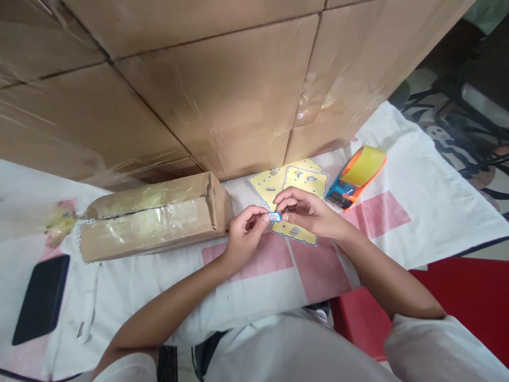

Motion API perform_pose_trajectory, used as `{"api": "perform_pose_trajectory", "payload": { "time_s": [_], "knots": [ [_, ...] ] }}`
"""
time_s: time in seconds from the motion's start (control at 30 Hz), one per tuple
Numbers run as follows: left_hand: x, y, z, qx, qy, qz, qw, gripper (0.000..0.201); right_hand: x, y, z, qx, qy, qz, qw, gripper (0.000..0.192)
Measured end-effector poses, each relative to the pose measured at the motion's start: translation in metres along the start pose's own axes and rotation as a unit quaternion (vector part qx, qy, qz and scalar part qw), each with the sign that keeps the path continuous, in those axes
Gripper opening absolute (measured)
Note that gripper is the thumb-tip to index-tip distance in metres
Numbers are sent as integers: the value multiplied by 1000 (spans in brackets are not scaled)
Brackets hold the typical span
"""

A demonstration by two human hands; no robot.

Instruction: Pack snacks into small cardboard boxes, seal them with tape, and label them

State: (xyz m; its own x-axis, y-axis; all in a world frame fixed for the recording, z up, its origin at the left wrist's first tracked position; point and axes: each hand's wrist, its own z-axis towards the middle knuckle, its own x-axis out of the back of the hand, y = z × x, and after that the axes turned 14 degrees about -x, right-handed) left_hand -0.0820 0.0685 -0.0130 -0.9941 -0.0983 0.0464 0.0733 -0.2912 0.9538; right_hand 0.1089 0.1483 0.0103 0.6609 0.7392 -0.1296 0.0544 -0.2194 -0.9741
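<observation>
A small white piece with a blue edge (274, 217) is pinched between the thumb and fingers of my left hand (247, 229). At its other end, the thumb of my right hand (308, 213) comes close to or touches it, fingers curled; whether they grip it I cannot make out. Beneath and behind my hands lie several yellow paper cutouts with blue outlines and dots, among them one yellow cutout (316, 184) with small greyish bits on it. The nearest yellow cutout (300, 233) is partly covered by my right hand.
Tall taped cardboard boxes (214, 90) stand along the back. A long taped carton (155, 217) lies to the left, and a dark phone (42, 300) rests farther left. At right is an orange and blue tape dispenser (356, 178). A red chair (461, 302) is at lower right.
</observation>
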Motion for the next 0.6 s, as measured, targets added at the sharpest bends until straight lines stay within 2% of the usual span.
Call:
{"api": "perform_pose_trajectory", "payload": {
  "time_s": [0.23, 0.4, 0.6],
  "knots": [
    [-2, 3, 1, 21, 13, -29, 999, 25, 0, 2, 0, 19, 1, 0, 1000, 23],
    [-1, 4, -2, 4, 39, -34, 999, 21, -3, 0, -1, 13, 25, -13, 1000, 24],
    [1, 9, -3, -16, 25, -48, 998, 20, -5, -3, 1, 25, 46, 1, 999, 15]
  ]
}}
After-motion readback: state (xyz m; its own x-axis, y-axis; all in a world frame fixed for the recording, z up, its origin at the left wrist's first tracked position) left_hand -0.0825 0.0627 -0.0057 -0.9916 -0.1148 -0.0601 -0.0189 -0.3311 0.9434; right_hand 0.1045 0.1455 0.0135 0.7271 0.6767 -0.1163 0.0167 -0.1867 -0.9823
